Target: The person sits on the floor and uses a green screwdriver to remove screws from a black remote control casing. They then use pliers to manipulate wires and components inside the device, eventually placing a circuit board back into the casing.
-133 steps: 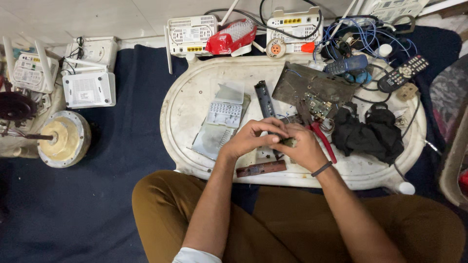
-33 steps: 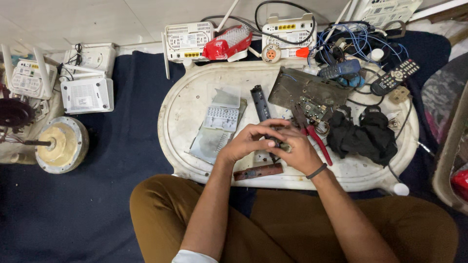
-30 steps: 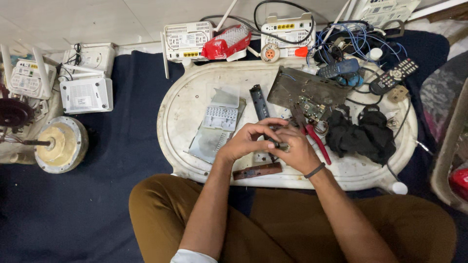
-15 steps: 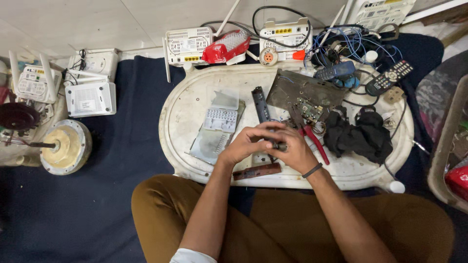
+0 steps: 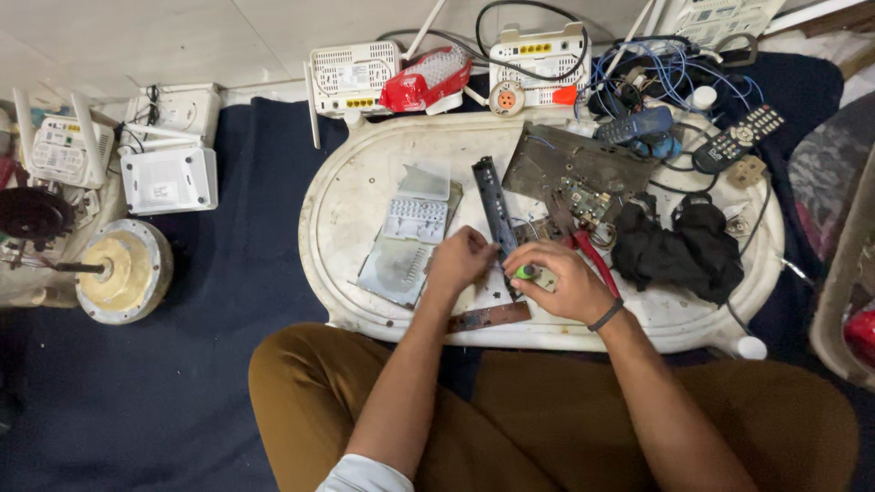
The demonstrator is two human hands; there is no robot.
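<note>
While you sit at the white tray (image 5: 346, 228), its contents read left to right: a grey keypad panel (image 5: 412, 223) on a metal sheet, a long black strip (image 5: 493, 202), a circuit board (image 5: 574, 173), red-handled pliers (image 5: 597, 264), a black cloth bundle (image 5: 679, 251), and a remote (image 5: 736, 138) at the far rim. A rusty bar (image 5: 488, 317) lies at the near edge.

Your left hand (image 5: 460, 260) is curled, fingers together, resting at the strip's lower end; whether it grips anything, cannot tell. Your right hand (image 5: 561, 281) is closed on a green-handled tool (image 5: 526, 271), just beside the left hand and near the tray's front centre.

Against the frame half a second back: the hands, then overlapping, now sit slightly apart, and the green handle shows.
</note>
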